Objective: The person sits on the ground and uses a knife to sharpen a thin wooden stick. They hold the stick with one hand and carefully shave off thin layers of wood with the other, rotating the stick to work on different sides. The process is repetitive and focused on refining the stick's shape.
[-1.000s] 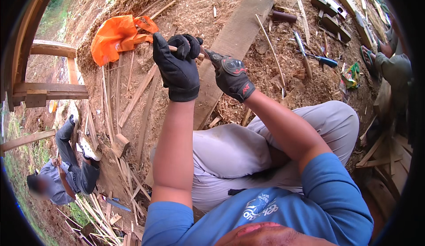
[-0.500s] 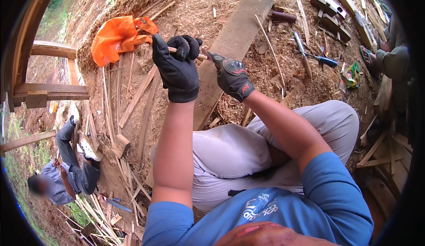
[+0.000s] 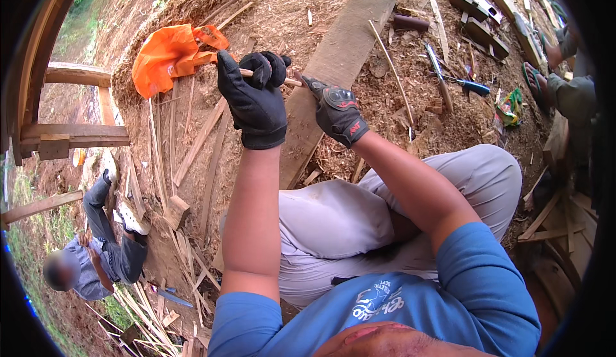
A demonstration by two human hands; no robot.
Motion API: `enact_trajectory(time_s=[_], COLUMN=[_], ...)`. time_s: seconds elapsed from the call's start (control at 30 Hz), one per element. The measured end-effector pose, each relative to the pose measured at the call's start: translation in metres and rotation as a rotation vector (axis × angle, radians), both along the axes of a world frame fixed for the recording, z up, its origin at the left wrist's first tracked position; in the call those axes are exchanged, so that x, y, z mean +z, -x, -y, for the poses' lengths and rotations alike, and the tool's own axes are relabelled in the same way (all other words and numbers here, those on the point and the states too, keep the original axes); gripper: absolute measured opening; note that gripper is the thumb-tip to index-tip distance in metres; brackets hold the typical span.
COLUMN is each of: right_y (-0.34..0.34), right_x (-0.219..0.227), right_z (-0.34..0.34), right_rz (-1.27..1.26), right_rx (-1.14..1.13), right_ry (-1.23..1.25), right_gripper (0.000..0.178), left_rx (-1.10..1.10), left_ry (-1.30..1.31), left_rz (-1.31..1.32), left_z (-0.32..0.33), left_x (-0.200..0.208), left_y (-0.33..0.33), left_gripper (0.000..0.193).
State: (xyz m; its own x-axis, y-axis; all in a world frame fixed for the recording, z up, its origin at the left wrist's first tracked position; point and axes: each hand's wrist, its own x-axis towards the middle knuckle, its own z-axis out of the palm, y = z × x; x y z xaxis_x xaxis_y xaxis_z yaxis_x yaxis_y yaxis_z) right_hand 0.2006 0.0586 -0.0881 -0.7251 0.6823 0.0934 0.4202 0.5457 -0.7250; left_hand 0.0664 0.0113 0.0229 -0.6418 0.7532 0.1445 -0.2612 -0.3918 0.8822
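Observation:
My left hand (image 3: 253, 103), in a black glove, is closed round a thin wooden stick (image 3: 247, 72). One end of this stick sticks out on the right of the fingers. My right hand (image 3: 339, 110), in a dark glove with grey and red knuckle padding, is closed near that end. A small brownish piece shows at its fingertips, too small to name. Below both hands a long wooden board (image 3: 350, 39) lies slanting over wood shavings. Just left of my left hand is an orange plastic bag (image 3: 168, 58).
Wooden planes (image 3: 486, 38), a blue-handled tool (image 3: 473, 88) and a brown cylinder (image 3: 410, 24) lie to the right. Another person's sandalled foot (image 3: 534, 82) is at the far right. A seated person (image 3: 96, 261) is at the lower left, near wood strips (image 3: 144, 318).
My left hand has shifted very slightly left, the stick still in it. My right hand stays nearly in place. At the far right the other person's legs have moved a little.

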Motion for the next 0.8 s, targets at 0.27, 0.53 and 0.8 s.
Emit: enact_trajectory(time_s=[0.27, 0.53, 0.8], right_y=[0.001, 0.004, 0.020], right_x=[0.010, 0.003, 0.013], right_z=[0.010, 0.007, 0.013], right_rz=[-0.149, -0.029, -0.455], right_rx=[-0.026, -0.027, 0.009], right_ry=[-0.084, 0.050, -0.183], right_gripper=[0.075, 0.063, 0.068], left_rx=[-0.042, -0.047, -0.071], left_ry=[0.008, 0.044, 0.054], left_rz=[-0.020, 0.021, -0.022], left_z=[0.000, 0.010, 0.013], left_x=[-0.003, 0.000, -0.002], left_y=[0.002, 0.002, 0.008], left_gripper=[0.069, 0.069, 0.070])
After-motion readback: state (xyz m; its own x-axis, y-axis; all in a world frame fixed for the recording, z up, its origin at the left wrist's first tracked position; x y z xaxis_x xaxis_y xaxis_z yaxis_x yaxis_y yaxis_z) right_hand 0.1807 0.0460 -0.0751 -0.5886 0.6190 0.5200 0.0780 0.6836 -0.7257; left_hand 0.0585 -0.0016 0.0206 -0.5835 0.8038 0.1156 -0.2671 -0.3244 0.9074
